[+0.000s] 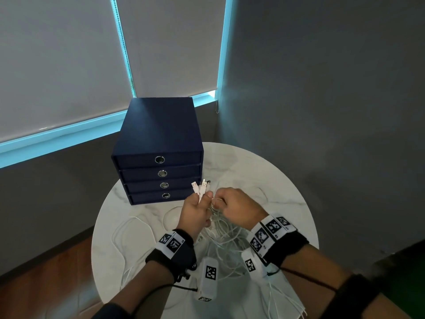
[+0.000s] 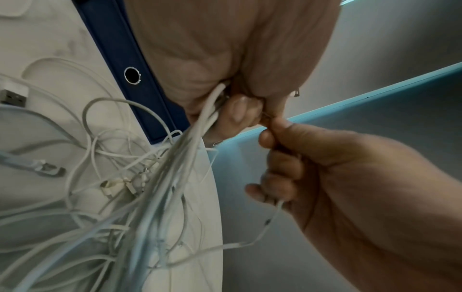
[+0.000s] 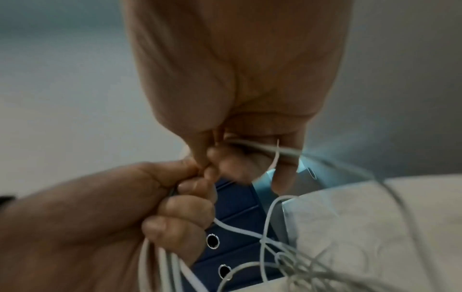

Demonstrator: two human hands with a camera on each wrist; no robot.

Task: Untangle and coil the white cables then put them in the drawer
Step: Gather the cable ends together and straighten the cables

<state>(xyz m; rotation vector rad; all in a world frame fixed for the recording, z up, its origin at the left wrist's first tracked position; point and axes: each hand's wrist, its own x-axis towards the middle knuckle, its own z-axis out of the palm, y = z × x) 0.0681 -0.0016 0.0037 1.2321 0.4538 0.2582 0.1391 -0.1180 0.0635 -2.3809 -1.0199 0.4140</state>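
A tangle of white cables (image 1: 226, 238) lies on the round marble table (image 1: 285, 180), in front of a navy drawer unit (image 1: 158, 143) whose drawers are all closed. My left hand (image 1: 197, 210) grips a bunch of cables, with their plugs (image 1: 200, 186) sticking up above its fist. In the left wrist view the cables (image 2: 160, 187) stream down from that fist. My right hand (image 1: 234, 206) is right beside it and pinches a thin cable strand (image 3: 260, 147) with curled fingers.
Loose cable loops (image 1: 128, 233) spread over the table's left side and more strands (image 1: 285, 298) hang over its near edge. Grey walls and blinds close the corner behind. A wooden floor (image 1: 46, 272) lies at the lower left.
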